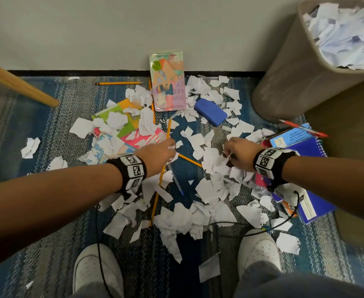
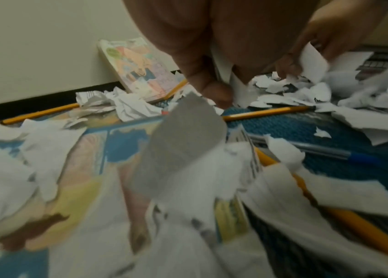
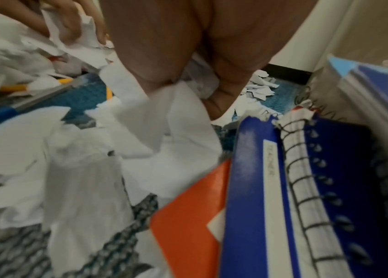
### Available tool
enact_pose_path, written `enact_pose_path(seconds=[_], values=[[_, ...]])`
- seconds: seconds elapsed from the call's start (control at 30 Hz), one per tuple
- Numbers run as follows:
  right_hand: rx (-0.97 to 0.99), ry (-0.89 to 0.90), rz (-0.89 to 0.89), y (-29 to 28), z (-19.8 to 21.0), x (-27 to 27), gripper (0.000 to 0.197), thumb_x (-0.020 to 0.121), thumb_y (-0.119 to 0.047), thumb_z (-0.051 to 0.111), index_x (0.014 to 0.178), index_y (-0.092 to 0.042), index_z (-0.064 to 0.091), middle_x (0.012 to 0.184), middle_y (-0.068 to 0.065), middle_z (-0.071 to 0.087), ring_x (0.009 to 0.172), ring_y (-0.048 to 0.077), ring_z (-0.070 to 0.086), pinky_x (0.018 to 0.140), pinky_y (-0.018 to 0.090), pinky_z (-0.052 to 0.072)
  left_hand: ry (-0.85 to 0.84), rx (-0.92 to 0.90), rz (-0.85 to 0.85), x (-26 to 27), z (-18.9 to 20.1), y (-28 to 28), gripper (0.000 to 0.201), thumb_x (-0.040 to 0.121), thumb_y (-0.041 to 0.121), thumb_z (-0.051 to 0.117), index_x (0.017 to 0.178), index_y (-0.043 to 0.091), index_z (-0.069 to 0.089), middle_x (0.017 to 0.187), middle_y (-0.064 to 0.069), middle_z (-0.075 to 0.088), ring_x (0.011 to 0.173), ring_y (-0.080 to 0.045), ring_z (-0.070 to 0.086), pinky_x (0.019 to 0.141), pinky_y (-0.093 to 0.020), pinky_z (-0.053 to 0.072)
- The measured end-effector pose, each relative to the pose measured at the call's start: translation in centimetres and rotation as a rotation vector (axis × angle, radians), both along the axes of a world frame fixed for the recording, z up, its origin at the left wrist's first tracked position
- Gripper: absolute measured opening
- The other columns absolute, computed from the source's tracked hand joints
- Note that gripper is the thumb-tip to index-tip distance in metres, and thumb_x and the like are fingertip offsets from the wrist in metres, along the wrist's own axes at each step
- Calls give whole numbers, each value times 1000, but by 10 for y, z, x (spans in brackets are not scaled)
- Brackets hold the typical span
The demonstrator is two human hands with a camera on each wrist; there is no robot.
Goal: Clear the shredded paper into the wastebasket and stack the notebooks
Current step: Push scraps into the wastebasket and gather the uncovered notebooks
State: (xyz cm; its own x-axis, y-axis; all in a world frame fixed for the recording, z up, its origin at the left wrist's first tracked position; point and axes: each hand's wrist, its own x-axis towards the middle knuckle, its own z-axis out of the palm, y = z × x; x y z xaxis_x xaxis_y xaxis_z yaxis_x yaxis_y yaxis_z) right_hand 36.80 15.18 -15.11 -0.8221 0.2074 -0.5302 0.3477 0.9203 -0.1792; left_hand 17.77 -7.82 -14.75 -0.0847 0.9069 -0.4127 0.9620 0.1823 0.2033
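Torn white paper scraps point(image 1: 207, 190) cover the blue carpet between my arms. My left hand point(image 1: 170, 150) grips a few scraps just above a yellow pencil point(image 1: 167, 131); in the left wrist view its fingers point(image 2: 211, 88) curl round white paper. My right hand point(image 1: 228, 155) pinches scraps from the pile, seen close in the right wrist view point(image 3: 188, 84). Colourful notebooks point(image 1: 123, 121) lie half buried on the left. Blue spiral notebooks point(image 1: 301, 145) lie on the right, by my right wrist point(image 3: 330, 169). The tan wastebasket point(image 1: 290, 78) stands at the back right, heaped with paper.
A paperback book point(image 1: 168, 82) leans on the wall. A blue eraser point(image 1: 210, 111), several pencils, a blue pen point(image 1: 178, 186) and a red pen point(image 1: 301, 127) lie among the scraps. A wooden leg point(image 1: 20, 87) slants in at left. My white shoes point(image 1: 97, 272) and a black cable are near.
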Motion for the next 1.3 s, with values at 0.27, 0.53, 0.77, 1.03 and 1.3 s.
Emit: enact_pose_path(seconds=[0.27,0.53,0.77,1.03,1.3], values=[[-18,-135,44,-47,2,31,58,75,-54,61,122,-27,40,133,3,36,118,30,42,92,44,48,26,-95,-203,46,4,-5,34,83,0,52,117,9,53,138,-7,36,92,-31,59,68,-34,47],[68,-191,115,-79,-13,55,132,47,-95,53,150,-35,-4,158,11,-2,142,45,6,109,57,30,-62,-169,-269,111,-23,-54,107,61,84,55,144,33,12,154,-5,3,125,-37,32,89,-51,47],[114,-129,148,-108,-25,47,115,66,-81,58,149,-23,4,156,20,-1,139,49,6,108,58,28,-22,-120,-421,112,-36,-50,61,85,26,61,137,23,30,146,-17,19,112,-41,43,75,-45,53],[-104,-130,149,-69,-17,16,43,90,-32,59,126,-16,42,132,14,37,118,36,43,94,45,46,-94,-2,-125,41,-22,-3,34,88,2,53,120,13,52,151,-8,28,120,-29,51,93,-38,46],[-194,125,-103,-19,11,-12,25,89,-28,54,108,-12,56,110,9,61,101,29,57,79,28,38,124,-9,-78,-4,29,24,29,85,4,60,110,18,57,157,-8,-15,76,-30,62,55,-33,44]])
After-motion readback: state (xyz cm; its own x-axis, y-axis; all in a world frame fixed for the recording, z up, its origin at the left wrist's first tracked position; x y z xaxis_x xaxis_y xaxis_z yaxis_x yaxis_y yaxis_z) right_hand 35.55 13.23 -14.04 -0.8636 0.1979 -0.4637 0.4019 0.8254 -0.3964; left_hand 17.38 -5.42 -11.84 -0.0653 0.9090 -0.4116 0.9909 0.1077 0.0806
